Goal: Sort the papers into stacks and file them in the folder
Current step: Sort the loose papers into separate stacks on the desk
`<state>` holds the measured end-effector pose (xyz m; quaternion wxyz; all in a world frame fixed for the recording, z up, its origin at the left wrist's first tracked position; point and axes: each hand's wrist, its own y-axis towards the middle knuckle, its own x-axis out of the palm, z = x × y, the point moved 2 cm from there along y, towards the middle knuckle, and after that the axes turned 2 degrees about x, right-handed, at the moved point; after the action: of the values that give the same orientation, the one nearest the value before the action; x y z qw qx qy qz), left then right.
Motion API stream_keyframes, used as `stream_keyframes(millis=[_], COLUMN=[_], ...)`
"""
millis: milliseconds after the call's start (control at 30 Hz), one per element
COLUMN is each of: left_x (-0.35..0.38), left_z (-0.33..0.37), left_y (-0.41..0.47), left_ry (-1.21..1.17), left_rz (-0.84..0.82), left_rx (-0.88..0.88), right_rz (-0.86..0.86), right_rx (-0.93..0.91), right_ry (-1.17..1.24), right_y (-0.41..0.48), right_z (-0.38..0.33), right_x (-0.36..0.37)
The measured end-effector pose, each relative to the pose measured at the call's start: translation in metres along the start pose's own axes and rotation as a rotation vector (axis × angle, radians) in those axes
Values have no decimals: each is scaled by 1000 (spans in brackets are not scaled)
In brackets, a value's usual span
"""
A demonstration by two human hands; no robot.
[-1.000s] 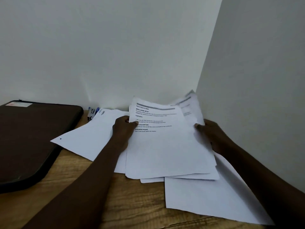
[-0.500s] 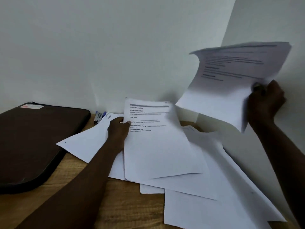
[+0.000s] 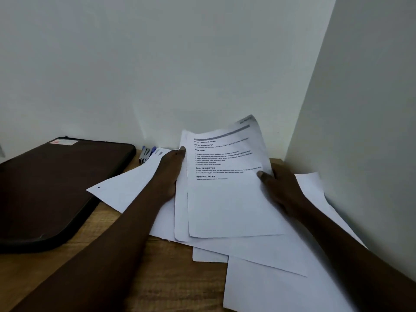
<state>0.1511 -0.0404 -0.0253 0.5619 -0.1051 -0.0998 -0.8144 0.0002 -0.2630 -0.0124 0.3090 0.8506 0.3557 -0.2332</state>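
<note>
A printed sheet [image 3: 227,199] with black text lies on top of a small stack of papers in the middle of the wooden desk [image 3: 157,278]. My right hand [image 3: 279,188] pinches the sheet's right edge, thumb on top. My left hand [image 3: 172,167] holds the stack's left edge, fingers reaching to its upper left corner. Loose blank sheets [image 3: 270,287] spread under and around the stack, toward the right wall and the front. A dark brown zipped folder [image 3: 54,190] lies closed at the left.
A stapler [image 3: 144,154] and a blue pen [image 3: 154,150] lie against the back wall, between the folder and the papers. One white sheet [image 3: 126,188] with a black dot overlaps the folder's right edge. Walls close in behind and on the right.
My right hand has brought the raised printed sheet down from the air and laid it on top of the stack. My left hand has stayed at the stack's left edge.
</note>
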Motion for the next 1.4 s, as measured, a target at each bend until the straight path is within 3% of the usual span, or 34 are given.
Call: stream_keyframes(millis=[200, 400, 533, 667, 733, 767, 833, 933, 1000, 1167, 1400], left_x=[14, 17, 14, 2, -13, -23, -43, -69, -80, -89, -85], left_z=[2, 27, 44, 53, 54, 53, 56, 60, 54, 37, 33], left_y=[-15, -20, -32, -39, -40, -38, -33, -24, -20, -21, -21], left_ry=[27, -6, -123, -13, 65, 101, 160, 219, 267, 527, 608], left_rz=[-194, -251, -349, -387, -353, -317, -190, 15, 68, 23, 56], left_rx=[-9, 46, 40, -12, -32, -34, 5, 51, 16, -149, -45], right_rz=[24, 71, -213, -164, -273, -323, -257, -50, -101, -315, -379], right_rx=[38, 92, 140, 79, 76, 100, 141, 125, 150, 204, 104], right_ry=[94, 264, 705, 787, 839, 821, 624, 20, -172, -191, -297], right_y=[-13, -18, -17, -14, -12, -14, -13, -8, -8, -16, -14], right_z=[2, -16, -30, -47, -51, -51, -41, -14, -1, -4, -19], right_x=[-1, -5, -11, -15, -14, -13, -14, -29, -34, -14, 4])
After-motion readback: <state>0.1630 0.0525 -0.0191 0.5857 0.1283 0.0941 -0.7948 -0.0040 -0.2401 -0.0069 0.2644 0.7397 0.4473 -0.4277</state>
